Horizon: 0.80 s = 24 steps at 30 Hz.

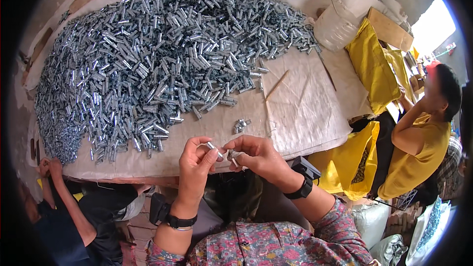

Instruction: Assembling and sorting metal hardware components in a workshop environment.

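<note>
My left hand [196, 161] is closed, pinching a short shiny metal tube [214, 149] between thumb and fingers above the near edge of the covered table. Close beside it, my right hand [258, 156] is also closed, its thumb and fingers around small metal pieces [233, 156] whose exact kind I cannot make out. The fingertips of both hands almost meet. Just beyond them a few loose metal bits [241, 126] lie on the pale woven sheet [300, 113]. A great heap of similar silvery tubes [162, 54] spreads over the far and left parts of the table.
A thin wooden stick [277, 85] lies right of the heap, near a translucent plastic bucket [336, 24]. Yellow sacks [373, 66] stand along the right side. A person in a yellow shirt [419, 152] sits at right; another person's hands [51, 168] work at the left corner beside smaller parts [64, 140].
</note>
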Available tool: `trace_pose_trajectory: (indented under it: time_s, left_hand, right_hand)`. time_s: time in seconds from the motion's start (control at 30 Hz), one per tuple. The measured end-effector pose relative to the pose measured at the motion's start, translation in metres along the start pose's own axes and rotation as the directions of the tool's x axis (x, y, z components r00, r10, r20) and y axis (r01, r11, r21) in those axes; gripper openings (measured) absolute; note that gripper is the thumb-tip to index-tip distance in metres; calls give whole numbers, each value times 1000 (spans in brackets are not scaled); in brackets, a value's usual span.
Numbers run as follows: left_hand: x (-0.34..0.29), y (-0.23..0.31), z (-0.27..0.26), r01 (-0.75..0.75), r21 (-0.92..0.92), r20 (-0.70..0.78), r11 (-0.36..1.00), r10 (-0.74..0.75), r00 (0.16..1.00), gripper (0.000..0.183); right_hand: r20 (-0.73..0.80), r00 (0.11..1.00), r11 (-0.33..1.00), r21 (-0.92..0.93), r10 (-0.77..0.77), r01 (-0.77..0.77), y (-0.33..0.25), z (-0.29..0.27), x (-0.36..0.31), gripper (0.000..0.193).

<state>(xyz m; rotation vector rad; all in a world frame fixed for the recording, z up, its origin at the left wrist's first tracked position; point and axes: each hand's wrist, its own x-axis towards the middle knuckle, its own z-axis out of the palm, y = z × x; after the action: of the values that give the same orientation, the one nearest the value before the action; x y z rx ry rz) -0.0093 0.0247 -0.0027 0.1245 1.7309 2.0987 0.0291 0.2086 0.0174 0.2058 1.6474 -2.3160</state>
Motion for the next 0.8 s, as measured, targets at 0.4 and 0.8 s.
trace_pose_trajectory:
  time_s: [0.4, 0.8]
  left_hand:
    - [-2, 0, 7, 57, -247, -104, 967, -85, 991, 20]
    - [-10, 0, 9, 124, -314, -46, 941, -146, 988, 16]
  right_hand:
    - [9, 975, 859, -470, -223, 201, -2, 2, -8, 29]
    - [-13, 970, 855, -476, -241, 206, -3, 4, -14, 24]
